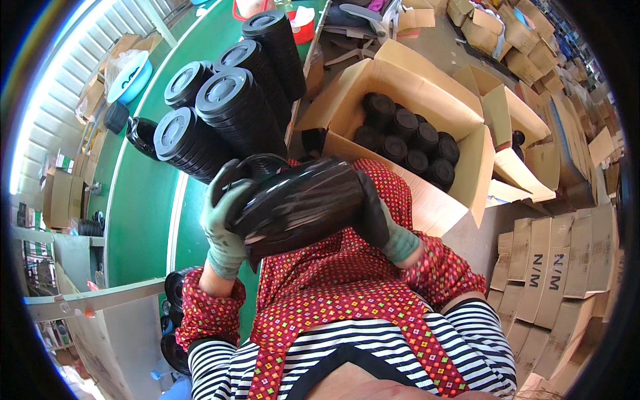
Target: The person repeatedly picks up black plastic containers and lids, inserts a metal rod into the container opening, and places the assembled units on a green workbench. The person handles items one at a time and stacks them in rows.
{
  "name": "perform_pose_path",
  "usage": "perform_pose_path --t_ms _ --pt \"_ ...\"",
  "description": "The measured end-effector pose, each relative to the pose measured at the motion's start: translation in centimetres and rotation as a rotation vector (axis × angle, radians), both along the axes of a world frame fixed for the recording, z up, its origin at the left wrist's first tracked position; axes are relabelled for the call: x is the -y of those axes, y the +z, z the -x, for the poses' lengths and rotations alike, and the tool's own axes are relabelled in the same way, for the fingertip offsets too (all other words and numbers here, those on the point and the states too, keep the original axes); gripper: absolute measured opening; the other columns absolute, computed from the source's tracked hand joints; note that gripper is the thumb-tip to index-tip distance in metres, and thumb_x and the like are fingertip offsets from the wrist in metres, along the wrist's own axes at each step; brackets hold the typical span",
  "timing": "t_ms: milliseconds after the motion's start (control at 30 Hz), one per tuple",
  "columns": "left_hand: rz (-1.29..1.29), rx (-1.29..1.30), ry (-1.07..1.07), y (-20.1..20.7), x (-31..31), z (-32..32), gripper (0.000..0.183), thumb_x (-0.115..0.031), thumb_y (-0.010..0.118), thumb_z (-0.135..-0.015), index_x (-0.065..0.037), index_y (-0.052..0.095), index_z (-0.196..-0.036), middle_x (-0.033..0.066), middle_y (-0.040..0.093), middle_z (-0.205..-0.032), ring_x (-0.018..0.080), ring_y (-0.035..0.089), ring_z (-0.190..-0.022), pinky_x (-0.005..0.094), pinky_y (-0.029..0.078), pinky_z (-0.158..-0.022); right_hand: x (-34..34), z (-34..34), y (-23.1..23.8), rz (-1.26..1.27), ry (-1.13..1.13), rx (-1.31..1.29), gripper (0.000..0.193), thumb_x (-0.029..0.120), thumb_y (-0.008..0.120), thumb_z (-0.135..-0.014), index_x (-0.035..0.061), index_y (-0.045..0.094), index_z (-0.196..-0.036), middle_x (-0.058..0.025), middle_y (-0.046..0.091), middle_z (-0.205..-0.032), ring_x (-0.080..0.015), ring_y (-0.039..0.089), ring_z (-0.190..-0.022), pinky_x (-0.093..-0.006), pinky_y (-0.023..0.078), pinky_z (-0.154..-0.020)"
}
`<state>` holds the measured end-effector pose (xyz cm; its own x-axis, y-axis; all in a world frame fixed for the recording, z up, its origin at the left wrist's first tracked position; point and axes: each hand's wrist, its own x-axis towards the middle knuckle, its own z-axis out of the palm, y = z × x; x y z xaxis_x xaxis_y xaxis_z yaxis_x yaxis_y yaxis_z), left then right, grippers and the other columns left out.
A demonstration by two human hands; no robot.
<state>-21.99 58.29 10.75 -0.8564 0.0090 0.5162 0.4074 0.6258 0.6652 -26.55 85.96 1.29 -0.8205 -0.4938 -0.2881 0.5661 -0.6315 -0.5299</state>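
Note:
A large glossy black rounded vessel [303, 203] lies tilted across my front, above my lap. My left hand [227, 217], in a grey-green glove with a dark palm, grips its left end, beside a thin curved black strip that looks like a handle. The other end is held by my right hand [379, 223] in a matching glove; its fingers are partly hidden behind the vessel. Tall stacks of black round lids [227, 93] stand on the green table just beyond my left hand. Another glossy black vessel [141, 137] lies beside them.
An open cardboard box [427, 87] at the right holds several black cylindrical pieces. The green table [137, 220] runs along my left, with a light blue basin [130, 79] at its far side. Flattened cartons [553, 267] are stacked at the lower right. More black vessels [175, 320] sit below left.

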Motion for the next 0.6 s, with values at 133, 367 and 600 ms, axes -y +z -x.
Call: perform_pose_path --t_ms 133,367,600 --pt "0.178 0.031 -0.015 0.3 0.8 0.4 0.040 -0.005 0.082 -0.075 -0.001 0.076 -0.115 0.0256 0.059 -0.143 0.0372 0.069 -0.118 0.0413 0.056 -0.100 0.5 -1.8 0.8 -0.074 0.067 0.035 0.068 0.055 0.042 -0.111 0.0055 0.043 -0.157 -0.0151 0.046 -0.159 -0.0254 0.044 -0.146 -0.0395 0.033 -0.125" --pt "-1.312 0.891 -0.613 -12.1 2.4 -3.5 0.053 -0.026 0.060 -0.107 -0.002 0.047 -0.152 0.0214 0.053 -0.152 0.0329 0.059 -0.135 0.0503 0.049 -0.116 -2.4 0.9 7.9 -0.754 -0.007 -1.683 0.106 0.061 0.082 -0.080 0.0089 0.038 -0.161 -0.0310 0.019 -0.169 -0.0574 0.020 -0.154 -0.0667 0.023 -0.122" --pt "-1.051 0.791 -0.759 -10.0 -1.3 -2.9 0.053 -0.018 0.059 -0.109 -0.008 0.042 -0.158 0.0188 0.052 -0.155 0.0293 0.058 -0.137 0.0446 0.050 -0.115 -0.3 1.8 11.2 -0.553 0.106 -1.862 0.087 0.064 0.086 -0.070 0.0201 0.064 -0.142 -0.0320 0.035 -0.163 -0.0591 0.030 -0.149 -0.0712 0.029 -0.115"
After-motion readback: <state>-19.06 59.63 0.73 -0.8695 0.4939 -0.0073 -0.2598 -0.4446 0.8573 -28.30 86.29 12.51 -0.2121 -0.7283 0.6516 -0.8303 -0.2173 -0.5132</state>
